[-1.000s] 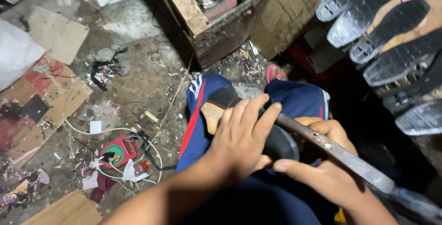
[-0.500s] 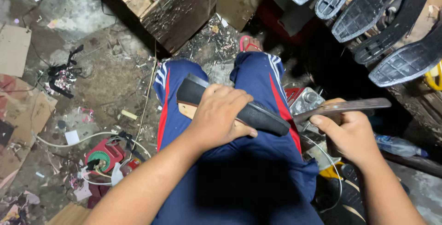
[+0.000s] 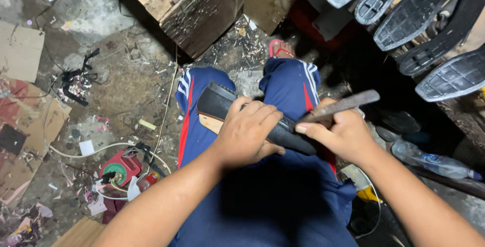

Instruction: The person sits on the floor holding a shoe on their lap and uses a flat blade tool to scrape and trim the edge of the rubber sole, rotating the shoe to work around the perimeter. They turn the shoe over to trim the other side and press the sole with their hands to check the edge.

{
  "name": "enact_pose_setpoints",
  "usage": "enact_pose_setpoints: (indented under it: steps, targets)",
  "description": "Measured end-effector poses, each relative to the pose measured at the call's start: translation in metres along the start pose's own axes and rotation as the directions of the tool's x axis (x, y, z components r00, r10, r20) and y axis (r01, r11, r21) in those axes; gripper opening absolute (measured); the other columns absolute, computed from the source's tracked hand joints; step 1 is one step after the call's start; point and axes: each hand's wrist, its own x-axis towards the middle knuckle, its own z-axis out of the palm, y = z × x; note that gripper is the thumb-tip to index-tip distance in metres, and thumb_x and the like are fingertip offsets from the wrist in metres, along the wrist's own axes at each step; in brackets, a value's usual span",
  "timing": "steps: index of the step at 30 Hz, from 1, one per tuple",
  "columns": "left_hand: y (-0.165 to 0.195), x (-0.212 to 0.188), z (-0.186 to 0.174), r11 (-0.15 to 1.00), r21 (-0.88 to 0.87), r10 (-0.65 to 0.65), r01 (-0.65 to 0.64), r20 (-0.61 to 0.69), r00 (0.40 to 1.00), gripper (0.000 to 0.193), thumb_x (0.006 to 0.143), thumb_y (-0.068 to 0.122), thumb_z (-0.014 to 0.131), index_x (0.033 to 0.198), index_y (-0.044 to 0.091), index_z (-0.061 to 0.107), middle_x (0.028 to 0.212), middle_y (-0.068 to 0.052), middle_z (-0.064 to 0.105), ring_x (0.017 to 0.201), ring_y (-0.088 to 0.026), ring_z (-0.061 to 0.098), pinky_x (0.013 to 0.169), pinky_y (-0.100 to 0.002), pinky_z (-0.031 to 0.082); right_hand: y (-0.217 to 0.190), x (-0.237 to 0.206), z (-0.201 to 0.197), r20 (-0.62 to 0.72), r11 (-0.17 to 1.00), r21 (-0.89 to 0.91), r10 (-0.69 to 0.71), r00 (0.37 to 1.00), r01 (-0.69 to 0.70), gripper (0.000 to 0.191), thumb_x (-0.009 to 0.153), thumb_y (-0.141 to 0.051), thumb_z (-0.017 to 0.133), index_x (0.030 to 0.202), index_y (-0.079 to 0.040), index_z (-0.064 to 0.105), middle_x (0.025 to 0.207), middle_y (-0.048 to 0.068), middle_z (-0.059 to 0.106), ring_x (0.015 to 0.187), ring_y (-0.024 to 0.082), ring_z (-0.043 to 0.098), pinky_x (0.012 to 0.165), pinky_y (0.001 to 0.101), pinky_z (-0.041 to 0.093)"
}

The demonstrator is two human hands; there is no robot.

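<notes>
- The long black rubber shoe sole with a pale tan layer under it [image 3: 222, 106] lies across the person's lap, near the middle of the frame. One end of it sticks out to the left, past the fingers.
- The sole rests on the dark blue track trousers with red and white stripes [image 3: 290, 82].
- The left hand [image 3: 247, 133] lies on top of the sole, with its fingers curled over it to press it down.
- The right hand [image 3: 341, 136] is just to the right of the sole. It is closed around the long flat rusty metal tool [image 3: 338, 106].
- The tool points to the upper right of the frame, and its lower end touches the right end of the sole.
- In the upper right of the frame, a row of black shoe soles with bumpy bottoms [image 3: 429, 22] lies side by side.
- At the top middle is an old wooden crate with a wire mesh top [image 3: 187, 7]. I cannot tell what is inside it.
- A clear plastic bottle [image 3: 429, 161] lies on its side at the right.
- On the dirty grey floor [image 3: 121, 82], in the lower left of the frame, is a small red machine with a green round part [image 3: 121, 168], with white cords around it.
- Flat brown cardboard pieces [image 3: 20, 50] lie at the left edge.
</notes>
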Motion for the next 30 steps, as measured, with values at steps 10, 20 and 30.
enact_pose_setpoints:
  steps: [10,20,30]
  targets:
    - [-0.021,-0.028,-0.026,0.978,0.050,-0.182,0.203,-0.280,0.943,0.052,0.085,0.035,0.079,0.124,0.005,0.063,0.126,-0.011,0.065,0.120,-0.032,0.059,0.109,-0.048,0.037,-0.041,0.006,0.004,0.082,0.987,-0.155,-0.023,0.996,0.036,0.027,0.076,-0.036,0.082,0.082,-0.010,0.079,0.066,0.004,0.066,0.057,0.019,0.063,0.054,0.0349,0.048]
    - [-0.053,-0.043,-0.010,0.836,-0.062,-0.514,0.545,-0.436,0.739,0.046,0.088,0.032,0.076,0.119,0.001,0.063,0.115,-0.017,0.061,0.113,-0.039,0.056,0.102,-0.047,0.043,-0.043,0.031,0.021,0.070,0.991,-0.121,0.066,0.995,-0.057,0.031,0.074,-0.036,0.084,0.084,-0.008,0.075,0.065,0.004,0.067,0.060,0.017,0.065,0.058,0.0339,0.051]
    - [-0.054,-0.042,-0.012,0.831,-0.084,-0.531,0.550,-0.414,0.739,0.046,0.090,0.033,0.074,0.120,0.001,0.062,0.114,-0.016,0.061,0.111,-0.038,0.057,0.100,-0.048,0.044,-0.064,0.063,0.036,0.145,0.970,-0.227,-0.058,0.988,0.090,0.033,0.077,-0.043,0.081,0.084,-0.012,0.075,0.067,0.007,0.066,0.061,0.023,0.064,0.058,0.0365,0.050]
